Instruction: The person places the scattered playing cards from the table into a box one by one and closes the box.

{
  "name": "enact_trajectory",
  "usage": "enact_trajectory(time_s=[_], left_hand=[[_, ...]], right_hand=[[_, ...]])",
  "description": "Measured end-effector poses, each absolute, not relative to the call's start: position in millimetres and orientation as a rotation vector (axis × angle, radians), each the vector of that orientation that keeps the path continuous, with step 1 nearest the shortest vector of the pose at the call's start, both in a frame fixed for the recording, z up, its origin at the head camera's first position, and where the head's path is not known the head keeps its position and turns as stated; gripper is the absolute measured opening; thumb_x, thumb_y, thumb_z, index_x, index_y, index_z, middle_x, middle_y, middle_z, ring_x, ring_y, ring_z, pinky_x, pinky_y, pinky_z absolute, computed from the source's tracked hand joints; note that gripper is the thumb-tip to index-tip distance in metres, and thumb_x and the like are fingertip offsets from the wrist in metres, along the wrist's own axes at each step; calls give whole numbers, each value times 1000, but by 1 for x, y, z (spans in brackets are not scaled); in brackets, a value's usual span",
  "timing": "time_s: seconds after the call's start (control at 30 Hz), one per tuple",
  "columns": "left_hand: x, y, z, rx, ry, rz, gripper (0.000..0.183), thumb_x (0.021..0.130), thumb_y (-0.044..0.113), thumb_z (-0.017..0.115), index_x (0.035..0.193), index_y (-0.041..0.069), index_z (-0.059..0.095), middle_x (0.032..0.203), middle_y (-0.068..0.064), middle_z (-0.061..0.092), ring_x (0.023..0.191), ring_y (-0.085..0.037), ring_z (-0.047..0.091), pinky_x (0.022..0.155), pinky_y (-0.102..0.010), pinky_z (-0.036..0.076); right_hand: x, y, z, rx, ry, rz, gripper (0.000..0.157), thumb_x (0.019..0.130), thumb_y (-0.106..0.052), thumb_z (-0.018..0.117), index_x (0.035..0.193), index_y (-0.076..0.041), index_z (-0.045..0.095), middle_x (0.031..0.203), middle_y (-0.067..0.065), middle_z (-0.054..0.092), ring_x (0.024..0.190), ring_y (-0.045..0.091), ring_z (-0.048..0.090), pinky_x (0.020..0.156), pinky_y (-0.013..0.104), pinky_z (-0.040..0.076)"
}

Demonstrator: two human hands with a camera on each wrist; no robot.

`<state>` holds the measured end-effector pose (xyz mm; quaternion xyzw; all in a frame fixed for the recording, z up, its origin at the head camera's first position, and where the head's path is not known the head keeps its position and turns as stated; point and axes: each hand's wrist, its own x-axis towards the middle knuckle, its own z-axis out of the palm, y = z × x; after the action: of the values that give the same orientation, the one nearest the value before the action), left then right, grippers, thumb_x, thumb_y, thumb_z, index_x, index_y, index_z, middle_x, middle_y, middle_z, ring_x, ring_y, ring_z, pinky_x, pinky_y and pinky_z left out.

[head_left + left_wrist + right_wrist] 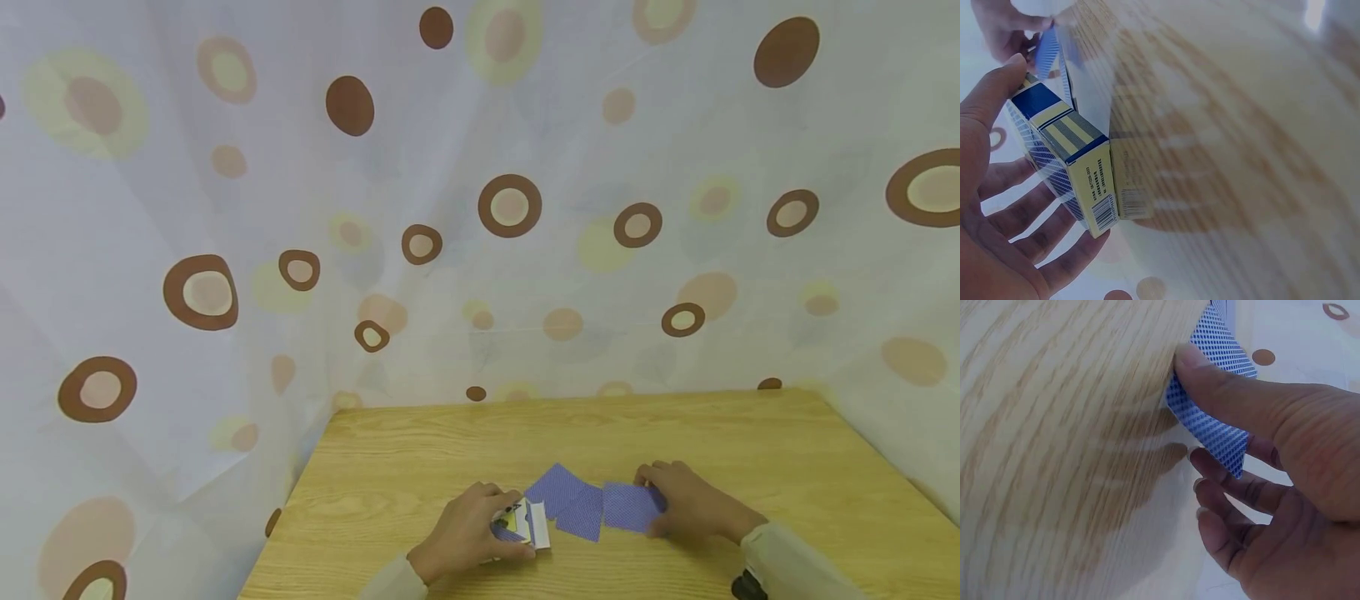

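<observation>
My left hand [468, 525] grips a playing-card box [540, 527], thumb on the near side and fingers round the far side. In the left wrist view the card box [1063, 131] stands on its narrow side on the table, its barcoded end towards the wrist. Its flap end faces right in the head view. My right hand [686, 504] holds the right end of a blue-backed playing card [628, 507] between thumb and fingers. The right wrist view shows this card [1210, 425] bent up under the thumb. Two more blue-backed cards [557, 490] overlap between the hands.
The wooden table [420, 450] meets a patterned curtain [525, 358] at the back, with more curtain on both sides. A small black object [747, 586] sits at the right wrist below the sleeve.
</observation>
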<state>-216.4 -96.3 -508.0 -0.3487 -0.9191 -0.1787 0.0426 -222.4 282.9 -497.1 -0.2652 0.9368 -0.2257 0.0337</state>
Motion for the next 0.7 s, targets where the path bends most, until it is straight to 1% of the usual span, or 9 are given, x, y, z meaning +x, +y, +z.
enact_trajectory(time_s=[0.07, 0.13, 0.23, 0.3, 0.37, 0.4, 0.47, 0.57, 0.7], left_hand=[[-217, -97, -508, -1062, -2816, -547, 82, 78, 71, 75, 139, 16, 66, 121, 1, 66, 104, -8, 57, 75, -22, 49], [-217, -97, -508, -1065, -2814, -544, 82, 78, 71, 75, 139, 16, 66, 120, 1, 66, 104, -7, 56, 75, -22, 49], [-217, -97, -509, -1076, -2803, -542, 83, 78, 71, 75, 139, 16, 66, 120, 1, 67, 102, -7, 56, 74, -20, 48], [-217, -98, -509, -1085, -2792, -536, 83, 78, 71, 75, 139, 15, 66, 119, 1, 67, 102, -7, 57, 74, -20, 49], [-217, -98, -510, -1089, -2787, -527, 83, 79, 71, 74, 139, 15, 67, 120, 0, 67, 103, -8, 57, 75, -21, 50], [-216, -98, -509, -1089, -2788, -522, 83, 79, 71, 74, 139, 15, 66, 120, 0, 67, 104, -9, 58, 76, -22, 50], [-216, -98, -509, -1087, -2790, -511, 83, 80, 71, 74, 139, 15, 66, 121, -1, 67, 106, -11, 59, 78, -24, 52], [-216, -97, -508, -1084, -2798, -509, 83, 80, 72, 73, 140, 15, 66, 122, -1, 67, 107, -12, 59, 79, -26, 53], [-217, -98, -508, -1079, -2797, -519, 83, 80, 72, 73, 139, 15, 66, 122, -1, 67, 106, -11, 59, 78, -25, 52]], right_hand=[[-225, 281, -501, -860, 2922, -657, 51, 77, -26, 91, 117, -6, 68, 106, -1, 66, 94, 21, 57, 79, 42, 48], [-226, 278, -504, -874, 2934, -633, 52, 82, -25, 88, 124, -2, 68, 105, -2, 65, 90, 14, 57, 77, 38, 50], [-227, 274, -507, -877, 2907, -657, 58, 90, -29, 81, 131, 7, 63, 100, 1, 59, 84, 9, 50, 72, 31, 48], [-226, 270, -508, -816, 2857, -714, 67, 93, -35, 77, 136, 12, 57, 99, 3, 54, 82, 10, 46, 70, 28, 45], [-224, 266, -508, -757, 2794, -786, 78, 91, -41, 78, 139, 16, 52, 100, 7, 50, 83, 15, 45, 69, 28, 43], [-223, 264, -508, -725, 2768, -802, 84, 90, -45, 79, 140, 16, 50, 100, 8, 48, 84, 16, 45, 70, 27, 43], [-222, 261, -507, -696, 2739, -818, 89, 87, -47, 82, 143, 14, 49, 100, 8, 45, 85, 19, 45, 71, 28, 43], [-221, 259, -507, -734, 2754, -783, 90, 83, -46, 85, 142, 13, 51, 99, 7, 43, 86, 18, 43, 71, 27, 42], [-221, 260, -504, -761, 2772, -766, 88, 81, -40, 88, 141, 12, 52, 100, 6, 43, 86, 17, 43, 71, 27, 42]])
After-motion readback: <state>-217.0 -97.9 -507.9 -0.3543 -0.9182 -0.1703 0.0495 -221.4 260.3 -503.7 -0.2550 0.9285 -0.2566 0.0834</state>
